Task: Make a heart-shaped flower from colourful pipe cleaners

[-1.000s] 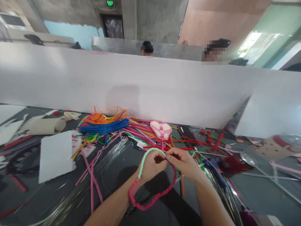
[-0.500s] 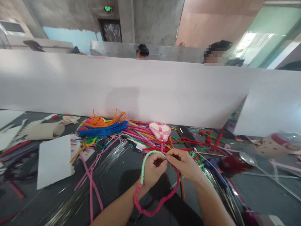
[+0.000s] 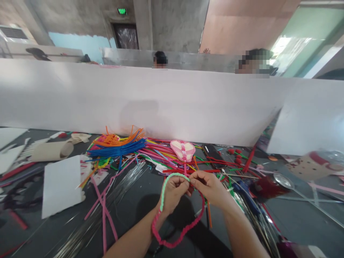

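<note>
Out on the left of the tabletop (image 3: 138, 188) sits a white card (image 3: 63, 186), then come crossed pink stems (image 3: 104, 218), and here's the left hand (image 3: 171, 195), thumb and fingers pinched tight on the fuzzy loop (image 3: 170, 245). The loop hangs just above the tabletop, well in from its far edge: mint green arching over the left hand, deep pink crossing the forearm and sagging underneath. It looks feather-light, soft outside, probably wire-cored, so it should bend easily and hold a curve. Little slip in that fuzz, I'd say; the risk is kinking it or crushing the crimps. Best hold? Fingertips, close by the join at the top, leaving the sag free. And there's the right hand (image 3: 208, 184), thumb and forefinger clamped on the loop right beside the left fingertips; the exact join is too small to tell. Farther right, a red can (image 3: 264, 186) stands well apart.
</note>
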`<state>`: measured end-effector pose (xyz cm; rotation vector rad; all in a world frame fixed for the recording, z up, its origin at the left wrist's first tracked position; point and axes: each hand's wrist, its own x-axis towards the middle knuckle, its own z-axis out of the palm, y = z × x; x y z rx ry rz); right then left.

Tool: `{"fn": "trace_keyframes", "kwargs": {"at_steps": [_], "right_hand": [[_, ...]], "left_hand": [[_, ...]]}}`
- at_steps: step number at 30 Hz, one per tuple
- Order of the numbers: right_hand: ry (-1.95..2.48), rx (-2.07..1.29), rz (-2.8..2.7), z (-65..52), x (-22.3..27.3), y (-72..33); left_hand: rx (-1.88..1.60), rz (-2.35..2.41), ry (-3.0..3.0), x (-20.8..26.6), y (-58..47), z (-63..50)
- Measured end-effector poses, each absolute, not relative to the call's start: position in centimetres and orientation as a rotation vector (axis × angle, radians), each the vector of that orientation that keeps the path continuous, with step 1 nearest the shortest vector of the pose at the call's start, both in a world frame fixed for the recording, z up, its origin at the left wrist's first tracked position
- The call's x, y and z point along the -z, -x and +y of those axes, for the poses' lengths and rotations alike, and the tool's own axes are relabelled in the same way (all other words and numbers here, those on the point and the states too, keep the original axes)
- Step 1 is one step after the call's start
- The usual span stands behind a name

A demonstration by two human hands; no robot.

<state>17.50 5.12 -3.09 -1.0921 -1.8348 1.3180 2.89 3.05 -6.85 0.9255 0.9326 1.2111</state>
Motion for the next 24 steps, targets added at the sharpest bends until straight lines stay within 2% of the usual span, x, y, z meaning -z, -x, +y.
{"fn": "trace_keyframes", "kwargs": {"at_steps": [6, 17, 24], "right_hand": [[1.012, -1.424, -1.777, 4.8, 2.7, -17.6], [0.99, -1.14, -1.827, 4.0, 2.1, -16.6], [1.137, -1.031, -1.862, 4.4, 2.8, -17.0]], "left_hand": [[-1.08, 0.758, -0.641, 6.2, -2.5, 3.0], [-0.915, 0.544, -0.426, 6.7, -1.9, 2.9], [-0.924, 0.673, -0.401, 5.8, -1.9, 3.1]]}}
